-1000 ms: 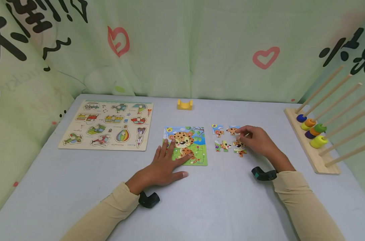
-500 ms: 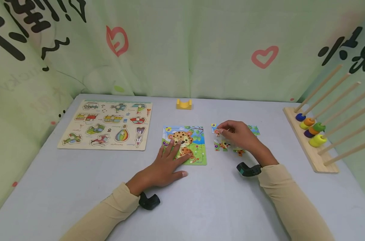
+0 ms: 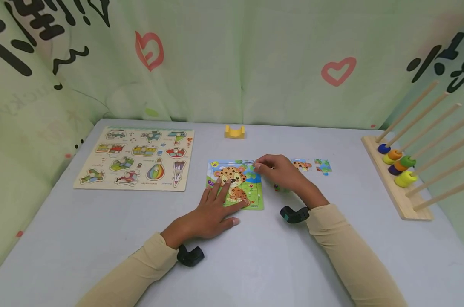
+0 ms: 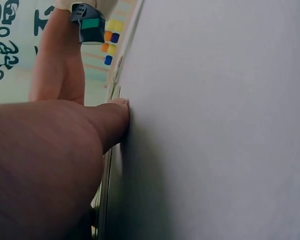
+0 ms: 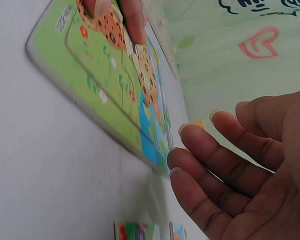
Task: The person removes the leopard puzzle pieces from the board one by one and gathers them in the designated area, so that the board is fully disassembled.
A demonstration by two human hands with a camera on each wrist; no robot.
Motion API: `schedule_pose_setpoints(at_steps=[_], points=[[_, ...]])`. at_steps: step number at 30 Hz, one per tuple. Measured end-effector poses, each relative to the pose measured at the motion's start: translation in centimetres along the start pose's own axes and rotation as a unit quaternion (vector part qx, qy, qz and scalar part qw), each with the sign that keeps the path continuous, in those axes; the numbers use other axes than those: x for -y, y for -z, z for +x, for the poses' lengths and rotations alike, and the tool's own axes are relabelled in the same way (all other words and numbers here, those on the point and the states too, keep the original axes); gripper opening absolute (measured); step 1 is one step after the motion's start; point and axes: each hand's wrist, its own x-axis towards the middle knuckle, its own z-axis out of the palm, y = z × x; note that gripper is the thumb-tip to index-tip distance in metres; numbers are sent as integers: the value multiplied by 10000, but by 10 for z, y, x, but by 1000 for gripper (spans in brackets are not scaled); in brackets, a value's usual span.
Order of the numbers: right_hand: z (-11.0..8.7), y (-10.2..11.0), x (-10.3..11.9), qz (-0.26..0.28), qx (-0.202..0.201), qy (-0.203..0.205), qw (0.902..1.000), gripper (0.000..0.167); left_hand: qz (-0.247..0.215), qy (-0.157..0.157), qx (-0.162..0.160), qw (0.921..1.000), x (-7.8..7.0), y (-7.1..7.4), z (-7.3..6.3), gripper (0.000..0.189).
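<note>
A leopard picture puzzle (image 3: 256, 196) lies flat on the table. My left hand (image 3: 210, 215) rests on its left and lower part with fingers spread; two of its fingers (image 5: 134, 22) show on the board in the right wrist view. My right hand (image 3: 281, 171) is over the board's upper right corner. In the right wrist view that hand's fingers (image 5: 230, 160) are loosely bent, with nothing seen between them. Loose puzzle pieces lie to the right: a leopard-spotted piece (image 3: 301, 164) and a blue-green piece (image 3: 324, 166). Others are partly hidden under the right hand.
A wooden transport-shape puzzle board (image 3: 134, 160) lies at the back left. A small yellow block (image 3: 234, 132) sits near the back edge. On the right is a wooden peg stand (image 3: 398, 181) with coloured beads (image 3: 405, 179) and long tilted rods. A curtain hangs behind the table.
My right hand has moved left from the loose pieces to the puzzle's upper right corner, uncovering pieces on the right. My left hand has stayed on the board.
</note>
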Motion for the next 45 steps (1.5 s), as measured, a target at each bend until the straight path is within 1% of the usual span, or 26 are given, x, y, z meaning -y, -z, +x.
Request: schedule_pose_setpoints(at_steps=[4,9,14,20,24,31,34,39,43,45], points=[[5,-6,4,295,143,63,9994,34,17,21,34,10000,0,0,1,52],[8,-10,8,538,289,134,9980,36,-10,41,51,10000,0,1,0,52],[13,-14,11,699,500,224,9960,33,-7,29,72,10000,-1,2,-1,52],[17,-19,13,693,641,220,9953,33,-38,11,78,10000,-2,4,-1,52],[18,-20,13,565,634,264,9960,33,-5,-4,94,10000,-1,4,0,52],[19,-23,18,131,610,457,9970,19,-8,-49,78,10000,-1,4,-1,51],[19,-24,19,-139,680,471,9965,19,-34,-66,62,10000,-1,4,-1,51],[19,-24,18,-569,698,357,9953,23,-23,-119,10,9999,0,3,-1,51],[17,-23,16,-690,797,349,9938,25,-19,-111,-13,9999,0,2,-1,51],[17,-23,16,-659,892,309,9934,26,-53,-97,2,9999,0,2,-1,51]])
